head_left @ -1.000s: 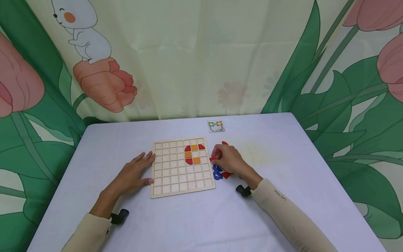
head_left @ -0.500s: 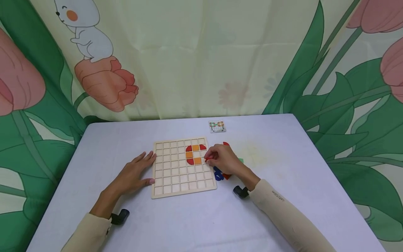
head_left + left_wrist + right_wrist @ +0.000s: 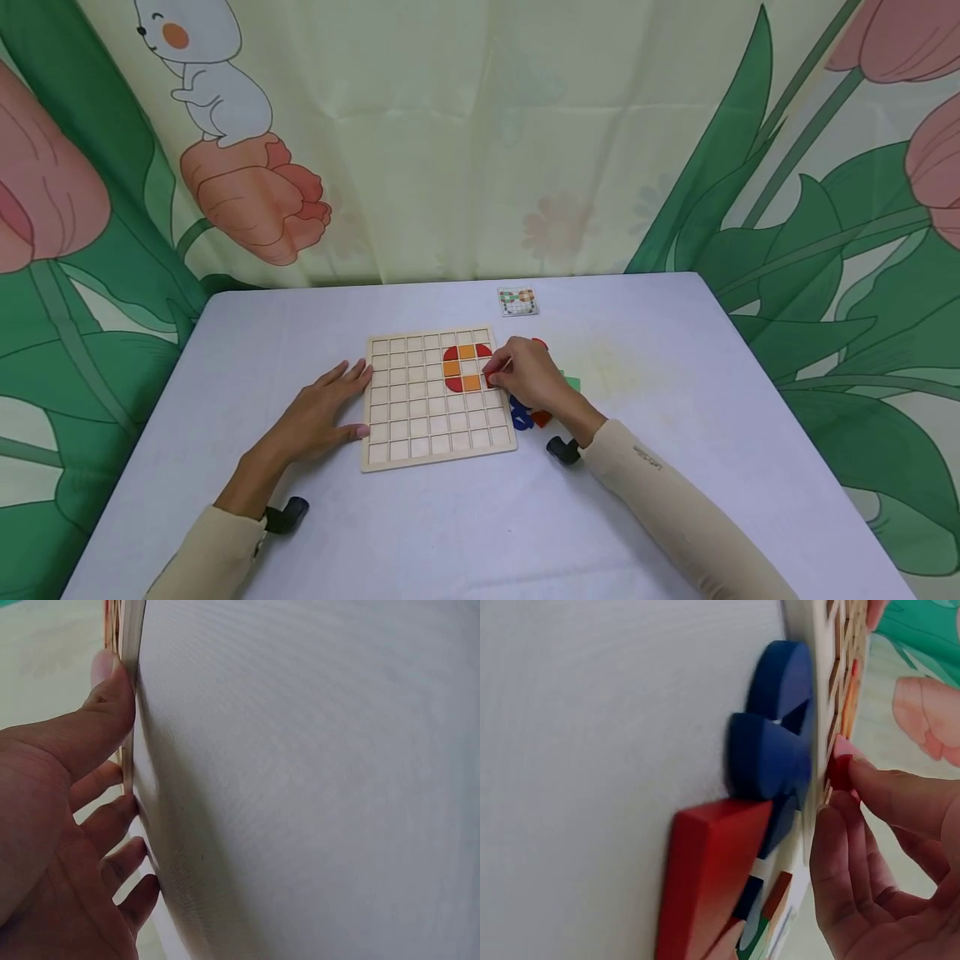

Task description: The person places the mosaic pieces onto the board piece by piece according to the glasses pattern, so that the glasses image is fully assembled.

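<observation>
A light wooden grid board (image 3: 416, 425) lies on the white table. Red quarter-round pieces (image 3: 453, 384) and orange square pieces (image 3: 471, 382) sit in its upper right cells. My right hand (image 3: 534, 375) pinches a red piece (image 3: 841, 772) between thumb and fingers, over a cell at the board's right edge; the fingers partly hide it. Along the board's left edge my left hand (image 3: 318, 417) rests with fingers spread, thumb and fingertips touching the frame, as the left wrist view (image 3: 75, 817) also shows.
Blue pieces (image 3: 521, 415) and a red block (image 3: 705, 870) lie just right of the board, partly under my right hand. Green pieces (image 3: 573, 383) are beyond that hand. A small pattern card (image 3: 518, 301) lies near the table's far edge, before a printed curtain (image 3: 450, 167).
My right hand has carried the red piece leftward from beside the board to over a right-edge cell. The left hand has stayed at the board's left edge.
</observation>
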Demonstrator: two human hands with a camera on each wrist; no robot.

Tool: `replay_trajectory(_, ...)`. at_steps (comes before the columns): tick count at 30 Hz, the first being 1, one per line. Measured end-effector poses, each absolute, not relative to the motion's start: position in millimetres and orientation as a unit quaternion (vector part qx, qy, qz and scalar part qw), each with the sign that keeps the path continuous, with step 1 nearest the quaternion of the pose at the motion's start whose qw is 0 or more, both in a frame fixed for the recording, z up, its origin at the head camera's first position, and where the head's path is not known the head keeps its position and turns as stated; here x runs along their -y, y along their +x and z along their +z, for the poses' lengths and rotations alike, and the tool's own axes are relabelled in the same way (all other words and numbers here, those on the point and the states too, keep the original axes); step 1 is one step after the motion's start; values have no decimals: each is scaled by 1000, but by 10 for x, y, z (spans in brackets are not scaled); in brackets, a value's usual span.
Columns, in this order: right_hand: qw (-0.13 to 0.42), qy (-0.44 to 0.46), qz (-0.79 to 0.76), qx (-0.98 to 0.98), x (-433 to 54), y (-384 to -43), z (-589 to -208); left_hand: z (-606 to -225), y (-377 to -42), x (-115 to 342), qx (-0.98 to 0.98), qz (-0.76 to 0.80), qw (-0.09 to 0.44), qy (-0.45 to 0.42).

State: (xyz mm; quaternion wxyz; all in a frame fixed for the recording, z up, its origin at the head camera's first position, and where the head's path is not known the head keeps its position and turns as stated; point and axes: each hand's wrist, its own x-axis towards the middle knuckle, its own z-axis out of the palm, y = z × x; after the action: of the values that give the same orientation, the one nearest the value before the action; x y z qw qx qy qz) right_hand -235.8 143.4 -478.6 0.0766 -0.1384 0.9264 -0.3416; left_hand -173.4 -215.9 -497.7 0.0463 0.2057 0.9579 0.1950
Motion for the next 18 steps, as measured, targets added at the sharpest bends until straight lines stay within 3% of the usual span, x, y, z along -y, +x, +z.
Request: replay_trajectory(18,66,-129,-301,-942,-1465,-2418,-4794,-4980,-1739,2161,-959,197,43,201)
